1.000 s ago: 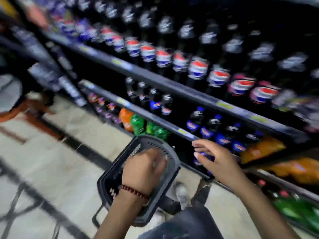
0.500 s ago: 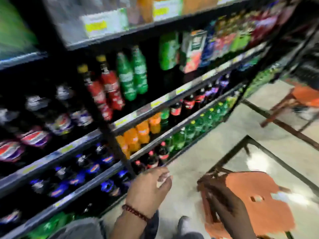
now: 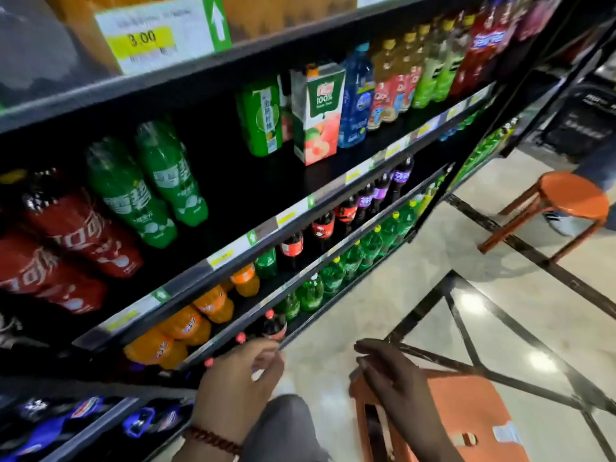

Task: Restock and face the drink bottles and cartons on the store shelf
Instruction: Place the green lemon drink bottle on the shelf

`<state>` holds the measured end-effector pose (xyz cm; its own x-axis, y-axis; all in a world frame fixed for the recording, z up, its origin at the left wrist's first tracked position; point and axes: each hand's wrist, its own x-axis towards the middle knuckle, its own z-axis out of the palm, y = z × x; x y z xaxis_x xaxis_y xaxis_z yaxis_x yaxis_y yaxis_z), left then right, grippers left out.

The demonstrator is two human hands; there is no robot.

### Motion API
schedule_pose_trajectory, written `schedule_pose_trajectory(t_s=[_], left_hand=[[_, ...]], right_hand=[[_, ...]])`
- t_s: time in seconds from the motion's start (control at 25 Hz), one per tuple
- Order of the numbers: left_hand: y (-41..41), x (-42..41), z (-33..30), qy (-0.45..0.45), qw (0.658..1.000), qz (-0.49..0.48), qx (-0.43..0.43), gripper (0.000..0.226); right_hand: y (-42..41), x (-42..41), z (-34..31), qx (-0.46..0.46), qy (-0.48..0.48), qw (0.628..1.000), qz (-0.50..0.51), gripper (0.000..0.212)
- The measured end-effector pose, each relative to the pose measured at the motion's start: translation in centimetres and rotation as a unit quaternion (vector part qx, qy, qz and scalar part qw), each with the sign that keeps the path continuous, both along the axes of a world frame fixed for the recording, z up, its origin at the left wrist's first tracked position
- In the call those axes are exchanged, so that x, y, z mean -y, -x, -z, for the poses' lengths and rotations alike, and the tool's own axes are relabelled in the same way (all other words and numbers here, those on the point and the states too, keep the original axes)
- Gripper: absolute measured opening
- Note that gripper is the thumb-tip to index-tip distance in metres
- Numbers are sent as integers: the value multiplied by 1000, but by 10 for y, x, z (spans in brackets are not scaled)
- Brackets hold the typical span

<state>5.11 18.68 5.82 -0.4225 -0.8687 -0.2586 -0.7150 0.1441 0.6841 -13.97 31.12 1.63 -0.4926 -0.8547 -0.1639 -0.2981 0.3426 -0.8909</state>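
The black shelf holds red cola bottles and green soda bottles at the left. Further right stand a peach juice carton, a green bottle and a blue bottle. Orange soda bottles fill the tier below. My left hand, with a bead bracelet, hovers empty with relaxed fingers in front of the lowest shelf rail. My right hand reaches with fingers extended over the left edge of an orange plastic stool; whether it touches is unclear.
A round orange stool stands on the tiled floor at the right, with another person's shoe beside it. Small green bottles line the bottom tier. My knee is between my hands.
The view swung right from the cola section to the juice section. My left hand let go of the grey basket, now out of view. My right hand moved onto the orange stool.
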Motion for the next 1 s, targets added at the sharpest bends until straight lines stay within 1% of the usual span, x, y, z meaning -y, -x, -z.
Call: schedule_pose_trajectory(t_s=[0.08, 0.16, 0.24, 0.32, 0.4, 0.48, 0.6, 0.68, 0.76, 0.84, 0.92, 0.96, 1.0], left_hand=[[16, 30, 2, 3, 1000, -2, 9, 17], [43, 62, 4, 15, 1000, 20, 1, 13], [80, 90, -8, 33, 997, 62, -11, 5], [122, 114, -16, 69, 990, 116, -34, 11], [161, 130, -26, 92, 982, 156, -54, 15], [197, 142, -31, 92, 975, 192, -70, 16], [244, 159, -28, 93, 967, 226, -71, 17], [271, 172, -23, 91, 970, 211, -75, 15], [297, 185, -18, 85, 979, 169, -70, 12], [320, 200, -16, 97, 988, 101, -67, 9], [335, 211, -18, 115, 992, 9, -57, 5], [340, 215, -18, 121, 991, -35, -55, 7], [340, 215, -18, 125, 988, -76, -55, 7]], right_hand=[[15, 37, 1, -3, 6, 1000, -13, 26], [34, 67, 4, 1, 10, 1000, -2, 27], [51, 84, 1, 3, 25, 999, 38, 29], [72, 89, 0, 10, 39, 995, 94, 31], [89, 87, 1, 13, 42, 988, 147, 42], [105, 87, 2, 16, 41, 980, 195, 48], [142, 97, 7, 30, 54, 969, 239, 49], [177, 111, 10, 34, 60, 969, 238, 49], [220, 134, 14, 35, 61, 976, 205, 50], [262, 166, 12, 15, 64, 989, 135, 50], [300, 199, 2, -17, 72, 997, 37, 38], [315, 217, -6, -19, 80, 997, -7, 31], [325, 234, -12, -8, 86, 995, -51, 30]])
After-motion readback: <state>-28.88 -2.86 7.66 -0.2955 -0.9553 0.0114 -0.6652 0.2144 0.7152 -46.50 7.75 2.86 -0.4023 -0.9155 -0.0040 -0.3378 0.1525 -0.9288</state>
